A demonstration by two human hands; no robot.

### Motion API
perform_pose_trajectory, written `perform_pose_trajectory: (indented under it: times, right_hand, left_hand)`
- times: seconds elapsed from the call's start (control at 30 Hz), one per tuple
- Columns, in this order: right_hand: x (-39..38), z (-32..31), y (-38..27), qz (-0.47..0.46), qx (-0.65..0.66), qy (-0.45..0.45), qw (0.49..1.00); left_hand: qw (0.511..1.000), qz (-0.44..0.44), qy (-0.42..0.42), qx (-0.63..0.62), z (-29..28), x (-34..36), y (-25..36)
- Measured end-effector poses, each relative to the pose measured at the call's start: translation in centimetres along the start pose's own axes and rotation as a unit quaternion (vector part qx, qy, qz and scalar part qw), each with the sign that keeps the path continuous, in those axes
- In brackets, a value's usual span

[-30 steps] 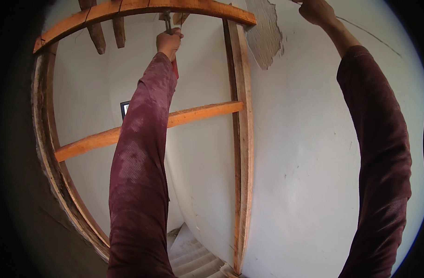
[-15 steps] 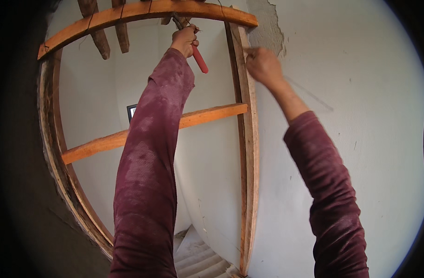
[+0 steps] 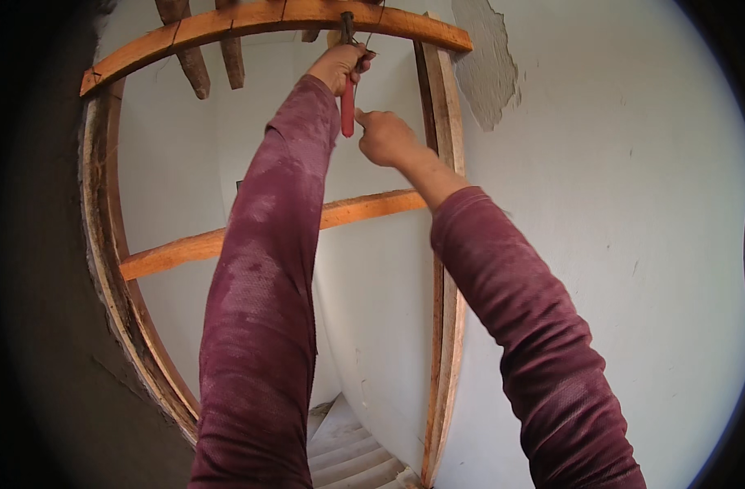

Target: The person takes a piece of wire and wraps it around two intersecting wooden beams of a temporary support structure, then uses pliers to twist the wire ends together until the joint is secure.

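My left hand (image 3: 340,68), raised high, is closed around red-handled pliers (image 3: 348,110). Their dark metal head reaches up to the curved wooden beam (image 3: 250,16) overhead, and the handle hangs below my fist. Just right of the handle, my right hand (image 3: 386,138) is closed in a pinch. It seems to grip a thin wire, mostly hidden by the fingers. Other dark wire ties loop around the beam, with loose ends dangling. Maroon sleeves cover both arms.
A wooden frame has a right post (image 3: 444,244), a left post (image 3: 99,204) and a crossbar (image 3: 173,254) behind my arms. Rough timbers (image 3: 195,69) hang at upper left. Steps (image 3: 356,456) lie below. The white wall (image 3: 600,244) has a peeled patch (image 3: 486,65).
My right hand has swung left and slightly down, from beside the right post to the pliers' handle. The pliers have turned more upright. The view has shifted slightly.
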State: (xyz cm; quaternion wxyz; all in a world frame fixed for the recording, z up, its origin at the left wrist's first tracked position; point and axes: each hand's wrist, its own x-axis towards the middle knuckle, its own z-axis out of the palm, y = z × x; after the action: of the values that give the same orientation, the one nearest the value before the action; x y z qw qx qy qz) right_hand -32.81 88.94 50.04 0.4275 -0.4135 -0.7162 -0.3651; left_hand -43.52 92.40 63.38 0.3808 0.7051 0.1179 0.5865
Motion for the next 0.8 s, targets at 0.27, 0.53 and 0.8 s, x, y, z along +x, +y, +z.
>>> perform_pose_trajectory:
  times: [0.27, 0.53, 0.8]
  right_hand:
    - [7.1, -7.4, 1.3, 0.197, 0.249, 0.133, 0.939]
    - [9.4, -7.1, 3.8, 0.082, 0.002, 0.101, 0.991]
    - [11.4, -12.4, 5.2, -0.047, -0.253, 0.217, 0.942]
  left_hand:
    - [0.997, 0.029, 0.068, 0.004, 1.4, -0.7, -1.0]
    - [0.998, 0.028, 0.065, 0.000, 2.3, -0.6, -1.1]
    - [0.978, 0.124, 0.150, 0.072, 2.1, -1.2, -0.5]
